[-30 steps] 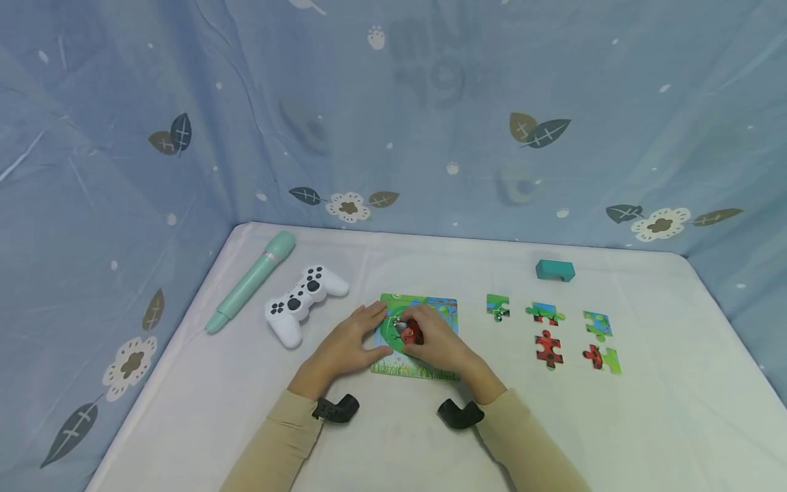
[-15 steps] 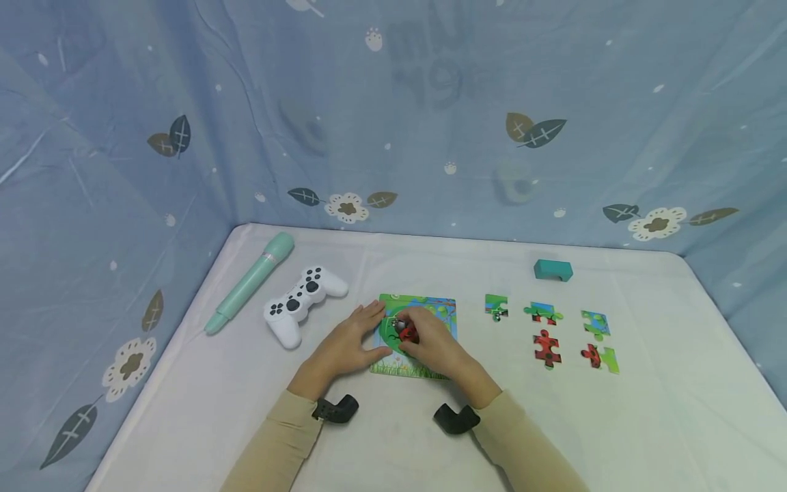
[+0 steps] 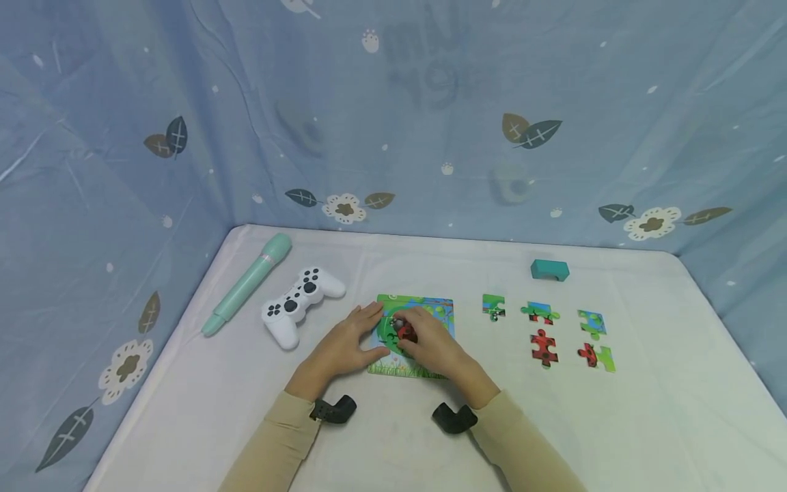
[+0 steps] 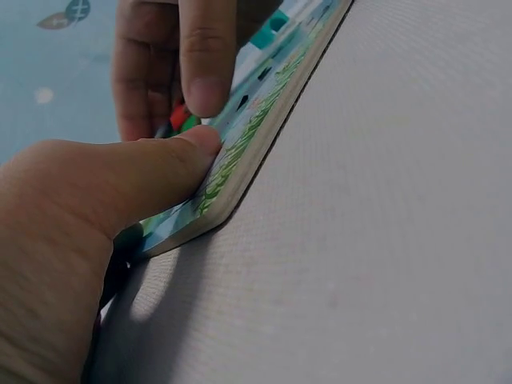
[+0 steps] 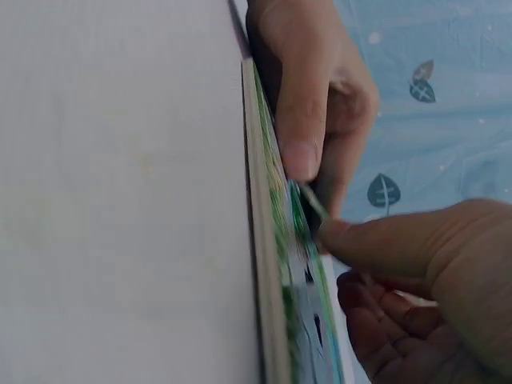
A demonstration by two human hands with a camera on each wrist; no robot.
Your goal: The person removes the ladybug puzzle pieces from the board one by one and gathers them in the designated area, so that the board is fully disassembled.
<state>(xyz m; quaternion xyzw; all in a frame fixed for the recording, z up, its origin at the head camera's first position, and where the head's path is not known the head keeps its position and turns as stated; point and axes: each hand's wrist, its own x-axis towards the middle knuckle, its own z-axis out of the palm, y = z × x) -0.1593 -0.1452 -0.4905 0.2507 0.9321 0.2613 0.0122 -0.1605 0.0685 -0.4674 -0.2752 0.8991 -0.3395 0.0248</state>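
Observation:
My right hand pinches a jigsaw puzzle piece with red ladybug print between thumb and fingers. It holds the piece over the left half of a flat puzzle board, which has a grass border and blue sky. In the right wrist view the piece stands tilted, one edge low at the board. My left hand rests at the board's left side, fingers extended along the edge. Its thumb lies on the printed face in the left wrist view. Part of the board is hidden under the right hand.
Several loose puzzle pieces lie right of the board, among them a red one and a green-blue one. Behind them sits a teal block. A white game controller and a mint-green toy microphone lie at the left.
The right hand has shifted slightly left with the ladybug puzzle piece and turned it a little. The left hand stays in place on the board.

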